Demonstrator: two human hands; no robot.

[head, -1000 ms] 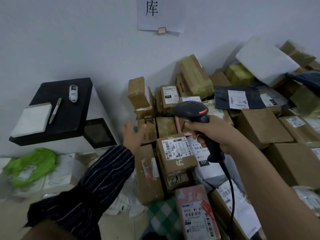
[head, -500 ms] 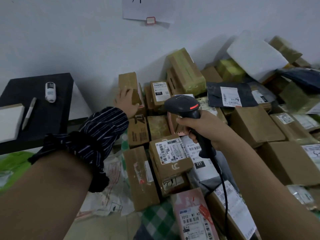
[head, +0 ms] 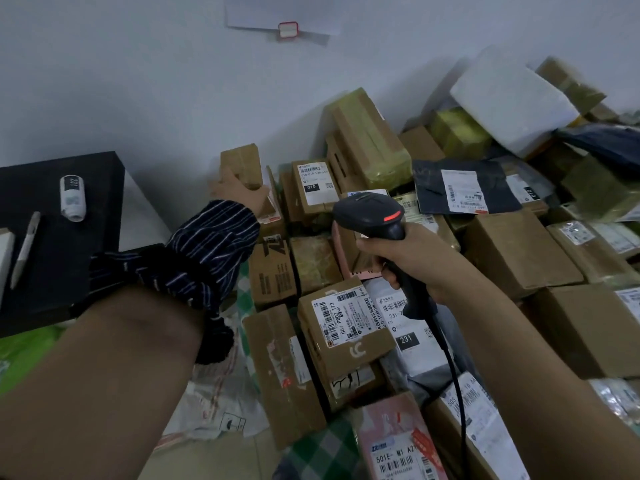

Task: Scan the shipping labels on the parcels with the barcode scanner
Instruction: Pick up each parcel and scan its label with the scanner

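A heap of cardboard parcels with white shipping labels fills the floor against the wall. My right hand (head: 408,254) grips the handle of a black barcode scanner (head: 372,214), whose head hangs above the middle of the pile with its cable trailing down. My left hand (head: 239,194), in a striped sleeve, reaches far forward and holds a small upright brown box (head: 242,162) at the back left of the heap. A labelled box marked 010 (head: 313,183) stands just right of it. Closer to me lies a box with a large barcode label (head: 346,317).
A black-topped cabinet (head: 69,244) stands at the left, carrying a pen (head: 24,251) and a small white roll (head: 72,197). A white foam block (head: 509,98) and a dark mailer bag (head: 460,188) lie at the back right. A paper sheet (head: 287,19) hangs on the wall.
My left hand went forward from above the pile to the small brown box at the back and took hold of it. The scanner hand stayed nearly where it was.
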